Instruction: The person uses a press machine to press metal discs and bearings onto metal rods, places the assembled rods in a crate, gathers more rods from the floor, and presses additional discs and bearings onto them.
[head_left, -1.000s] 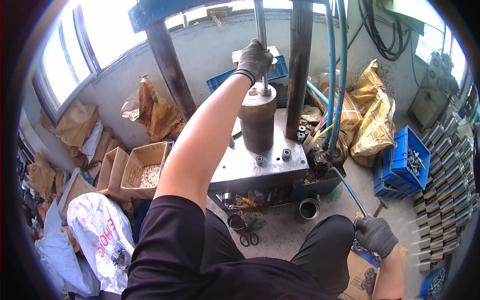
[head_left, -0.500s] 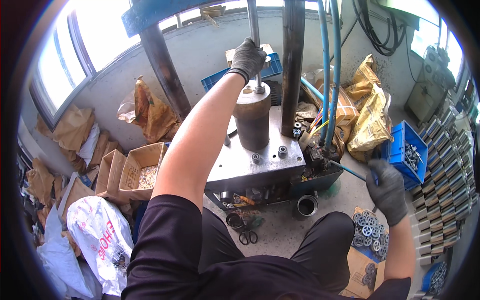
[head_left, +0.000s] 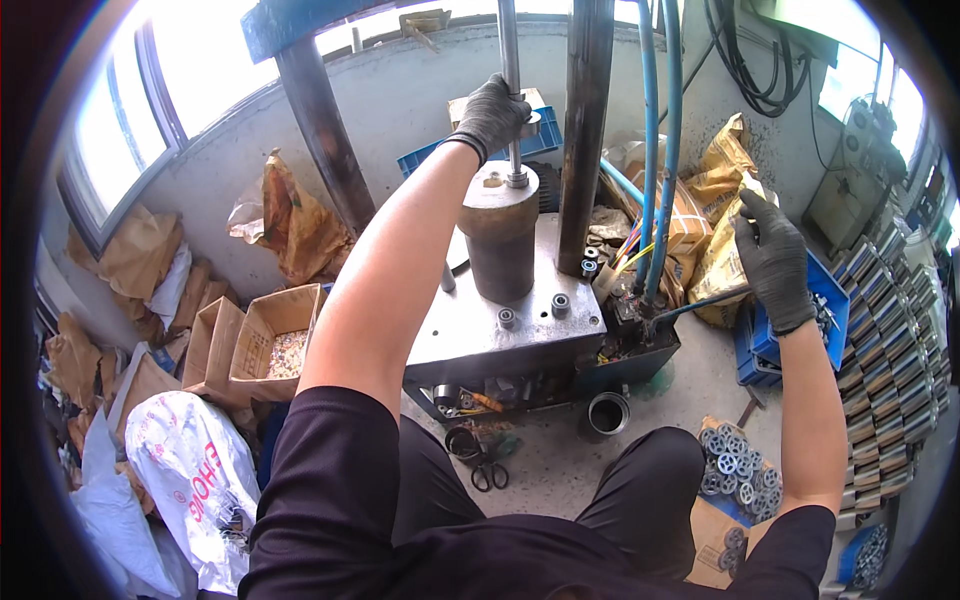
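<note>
My left hand (head_left: 490, 118), in a dark glove, is closed at the upright steel rod (head_left: 508, 50) of the press. A small round metal piece (head_left: 531, 124) shows at its fingertips beside the rod; the grip hides the rest. Below, the rod's lower end meets a thick metal cylinder (head_left: 502, 245), which stands on the steel press table (head_left: 450, 335). Over on the right, my gloved right hand (head_left: 774, 262) is raised with fingers apart and slightly bent. The blue lever (head_left: 700, 302) reaches the heel of that hand. Two small round metal parts (head_left: 560, 304) sit on the table's front.
Blue hoses (head_left: 670, 150) hang beside the press post (head_left: 585, 130). A blue crate (head_left: 835, 300) and stacked metal tubes (head_left: 890, 370) stand right. Spoked wheels (head_left: 735, 465) lie by my knee. Scissors (head_left: 490, 476) and a round can (head_left: 606, 412) are on the floor; cardboard boxes (head_left: 265, 340) stand left.
My right hand has risen from the lever's low end, and the lever has swung up with it. My left hand stays at the rod. The whole view has shifted slightly.
</note>
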